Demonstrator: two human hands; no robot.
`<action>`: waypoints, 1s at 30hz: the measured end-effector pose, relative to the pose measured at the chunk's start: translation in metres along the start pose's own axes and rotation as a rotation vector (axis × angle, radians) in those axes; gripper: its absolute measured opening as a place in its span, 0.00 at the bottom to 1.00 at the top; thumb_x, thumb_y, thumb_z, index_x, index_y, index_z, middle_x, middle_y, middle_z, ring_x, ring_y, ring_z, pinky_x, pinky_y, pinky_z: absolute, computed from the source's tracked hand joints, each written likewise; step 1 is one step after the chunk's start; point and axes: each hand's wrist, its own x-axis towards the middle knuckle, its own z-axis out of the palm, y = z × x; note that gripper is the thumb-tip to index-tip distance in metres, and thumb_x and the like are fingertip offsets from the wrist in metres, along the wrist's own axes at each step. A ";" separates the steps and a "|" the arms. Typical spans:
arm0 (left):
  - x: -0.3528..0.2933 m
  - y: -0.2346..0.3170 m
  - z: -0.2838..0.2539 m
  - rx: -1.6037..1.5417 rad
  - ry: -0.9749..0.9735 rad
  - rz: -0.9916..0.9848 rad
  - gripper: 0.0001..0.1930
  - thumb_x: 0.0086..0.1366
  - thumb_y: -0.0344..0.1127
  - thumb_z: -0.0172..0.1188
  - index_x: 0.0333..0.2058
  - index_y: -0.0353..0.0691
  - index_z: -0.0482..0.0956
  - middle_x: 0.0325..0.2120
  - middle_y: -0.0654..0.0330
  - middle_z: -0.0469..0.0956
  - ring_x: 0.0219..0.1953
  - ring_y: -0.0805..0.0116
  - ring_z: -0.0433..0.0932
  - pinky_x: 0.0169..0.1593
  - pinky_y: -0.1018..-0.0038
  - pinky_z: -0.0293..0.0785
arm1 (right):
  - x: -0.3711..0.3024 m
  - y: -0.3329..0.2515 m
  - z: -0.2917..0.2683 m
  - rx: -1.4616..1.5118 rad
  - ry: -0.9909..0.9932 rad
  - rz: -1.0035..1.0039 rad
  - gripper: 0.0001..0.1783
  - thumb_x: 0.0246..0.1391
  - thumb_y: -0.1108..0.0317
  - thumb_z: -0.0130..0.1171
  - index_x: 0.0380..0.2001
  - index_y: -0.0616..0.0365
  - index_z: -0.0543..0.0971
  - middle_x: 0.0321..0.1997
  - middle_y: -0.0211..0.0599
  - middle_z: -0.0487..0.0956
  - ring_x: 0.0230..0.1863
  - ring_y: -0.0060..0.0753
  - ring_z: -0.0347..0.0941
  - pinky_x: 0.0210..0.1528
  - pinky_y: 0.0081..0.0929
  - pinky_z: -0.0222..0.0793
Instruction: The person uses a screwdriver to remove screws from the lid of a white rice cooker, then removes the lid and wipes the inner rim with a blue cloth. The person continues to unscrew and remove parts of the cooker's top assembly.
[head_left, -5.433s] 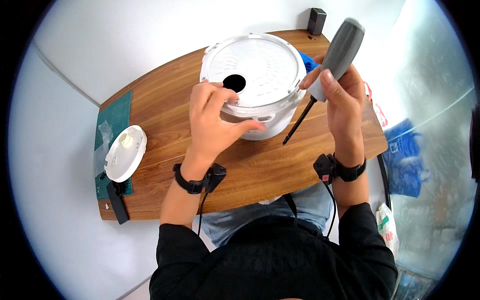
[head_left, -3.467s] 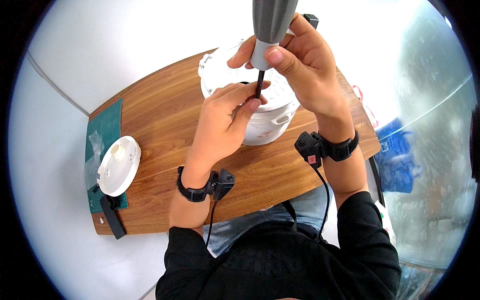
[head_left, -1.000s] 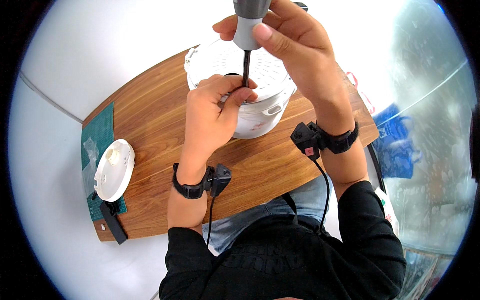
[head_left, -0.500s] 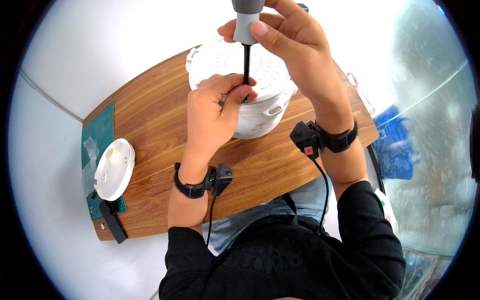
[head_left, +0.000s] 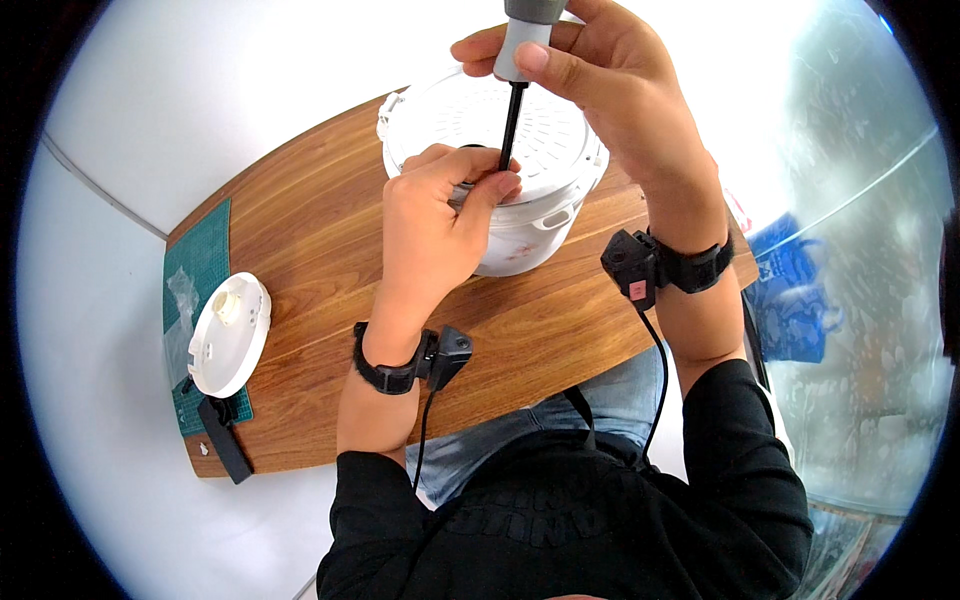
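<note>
Screwdriver (head_left: 514, 115) leans slightly from upright above the near edge of a white rice cooker (head_left: 520, 246), its dark grey handle cut off by the top of the view. The right hand (head_left: 625, 100) has hold of the light grey collar below the handle, thumb on the near side and fingers bent around the far side, the grip closed lightly on it. Lower down, the thumb and forefinger of the left hand (head_left: 435, 215) pinch together about the black shaft, close to the lid (head_left: 440, 112); they hide the tip, so I cannot tell what it touches or whether a screw is between them.

The cooker stands upright near the far edge of a wooden table (head_left: 330, 290), its round slotted top facing up. A dark opening in that top shows partly behind the left hand. Well apart to the left, a white round cover (head_left: 230, 350) lies with its hollow side up, partly over a green cutting mat (head_left: 203, 235). Clear plastic wrapping (head_left: 181, 300) lies on the mat beside it, and a long black object (head_left: 228, 450) sits just nearer the person.
</note>
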 end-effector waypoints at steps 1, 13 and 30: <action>0.000 -0.001 0.000 0.036 0.007 0.003 0.05 0.59 0.31 0.69 0.33 0.38 0.86 0.22 0.60 0.84 0.29 0.67 0.79 0.35 0.72 0.73 | 0.001 0.003 0.003 -0.008 0.018 -0.014 0.25 0.60 0.69 0.65 0.56 0.69 0.70 0.41 0.41 0.81 0.45 0.28 0.79 0.48 0.28 0.79; -0.001 0.006 0.001 0.054 0.045 -0.047 0.09 0.54 0.32 0.74 0.29 0.36 0.82 0.25 0.59 0.82 0.30 0.69 0.82 0.30 0.74 0.74 | -0.008 -0.003 0.014 -0.049 0.073 -0.055 0.32 0.60 0.67 0.65 0.61 0.72 0.65 0.36 0.37 0.79 0.37 0.24 0.77 0.43 0.25 0.75; -0.001 0.008 -0.014 0.184 -0.180 0.004 0.22 0.52 0.16 0.67 0.47 0.38 0.81 0.31 0.60 0.83 0.36 0.72 0.81 0.43 0.75 0.75 | -0.003 0.018 -0.002 -0.156 0.052 -0.257 0.25 0.61 0.64 0.62 0.54 0.69 0.69 0.35 0.31 0.74 0.31 0.18 0.68 0.32 0.20 0.67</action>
